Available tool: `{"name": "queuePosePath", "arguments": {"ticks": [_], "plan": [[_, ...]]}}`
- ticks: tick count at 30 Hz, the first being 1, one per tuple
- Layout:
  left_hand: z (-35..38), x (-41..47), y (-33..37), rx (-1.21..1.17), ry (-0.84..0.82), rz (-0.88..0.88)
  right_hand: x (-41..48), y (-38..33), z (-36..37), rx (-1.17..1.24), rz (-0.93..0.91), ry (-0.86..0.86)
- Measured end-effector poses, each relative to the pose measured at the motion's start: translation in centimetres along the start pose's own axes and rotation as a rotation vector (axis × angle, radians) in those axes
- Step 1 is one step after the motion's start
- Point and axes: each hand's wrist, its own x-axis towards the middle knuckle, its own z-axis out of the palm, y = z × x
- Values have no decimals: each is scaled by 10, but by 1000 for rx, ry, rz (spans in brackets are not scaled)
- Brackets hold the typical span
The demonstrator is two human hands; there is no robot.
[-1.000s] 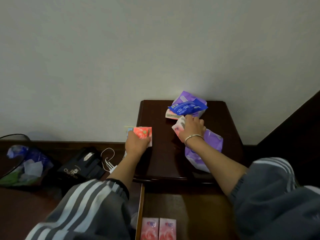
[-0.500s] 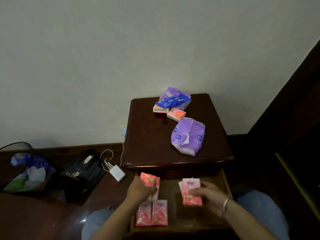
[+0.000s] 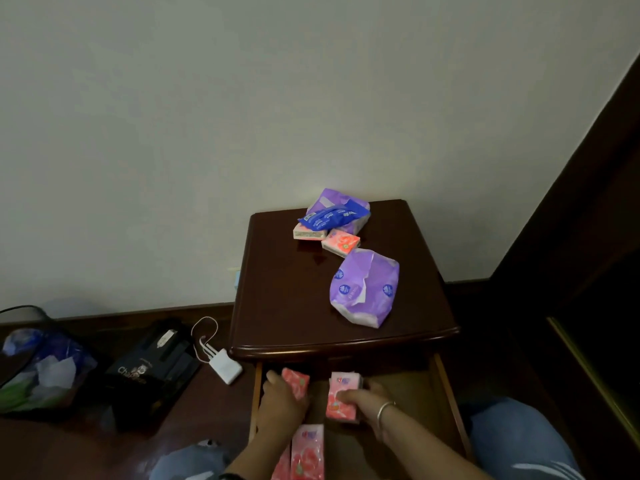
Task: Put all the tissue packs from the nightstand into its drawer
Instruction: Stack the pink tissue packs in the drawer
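Observation:
The dark wooden nightstand (image 3: 287,306) has its drawer (image 3: 446,393) pulled out below the top. Inside the drawer, my left hand (image 3: 280,407) grips a small pink tissue pack (image 3: 296,381), and my right hand (image 3: 367,398) grips another pink tissue pack (image 3: 341,400). Two more pink packs (image 3: 306,452) lie flat at the drawer's front. On the top remain a large purple tissue pack (image 3: 363,287), a small pink pack (image 3: 341,242), a blue pack (image 3: 332,216) on a second purple pack (image 3: 329,202), and a flat pack (image 3: 310,234) under them.
On the floor to the left lie a white charger with its cable (image 3: 225,368), a black box (image 3: 152,365) and a bin with a plastic bag (image 3: 38,368). A dark wooden bed frame (image 3: 571,271) rises at the right. My knees (image 3: 519,441) are close to the drawer.
Both hands have come down from the nightstand top into the drawer, each carrying a pink pack. Over the last half second they moved deeper toward the drawer's back.

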Motion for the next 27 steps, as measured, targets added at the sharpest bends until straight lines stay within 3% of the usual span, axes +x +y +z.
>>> {"name": "queuePosePath", "arguments": {"ticks": [6,11,20,24,27], "plan": [[8,-15,-10,388,299,248,18,12,18,-147,-96,76],[6,-14,-27,541,304,368,26,16,12,-339,-165,116],[-18,-9,-61,387,273,525,17,22,48,-423,-269,-175],[-23,-11,-72,135,246,478,25,13,41,-508,-198,-129],[-25,-8,-76,182,273,500,31,7,39,-491,-217,-117]]}}
